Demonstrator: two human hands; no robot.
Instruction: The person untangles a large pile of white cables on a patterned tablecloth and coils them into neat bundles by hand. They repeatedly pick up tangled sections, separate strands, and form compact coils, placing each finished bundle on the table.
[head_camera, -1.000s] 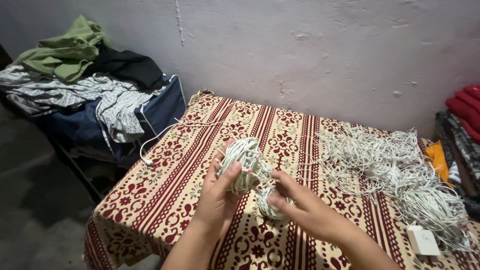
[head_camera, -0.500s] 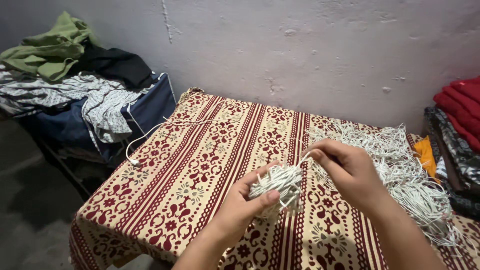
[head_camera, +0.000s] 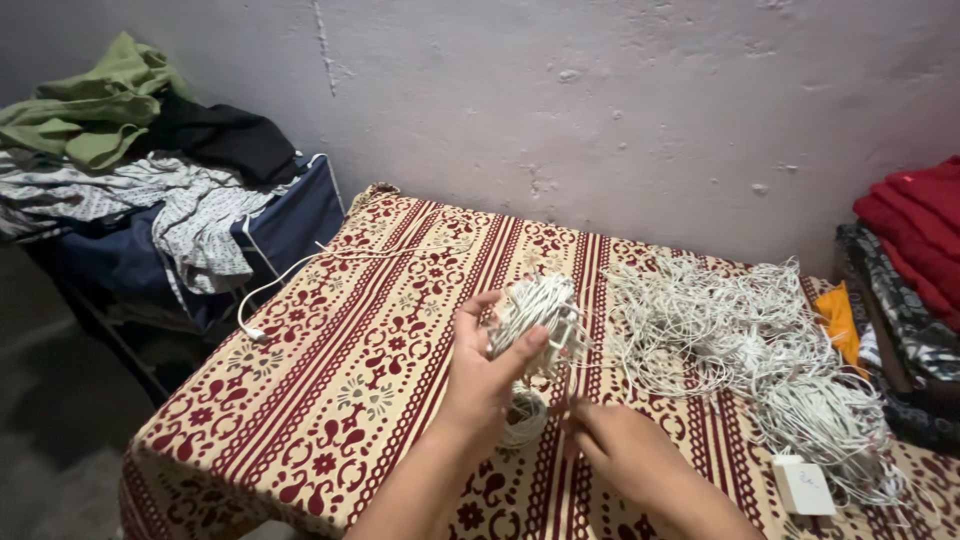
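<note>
While the left hand clamps a wound bundle of white wire, the right hand pinches a strand below it, above the patterned tablecloth.

The bundle of white cord looks like thin plastic-sheathed wire, smooth with a faint sheen, and so does the loose tangle of cord to the right of the bundle. The tablecloth under the bundle is woven cloth, matt, printed in maroon and cream stripes. Right of the tangle, a small white box looks like smooth plastic (slightly glossy). Behind the tablecloth the wall is rough matt plaster, pitted and cracked. Left of the tablecloth, the heaped clothes are soft, creased fabric; right of it, the folded red cloth looks thicker and matt.
</note>
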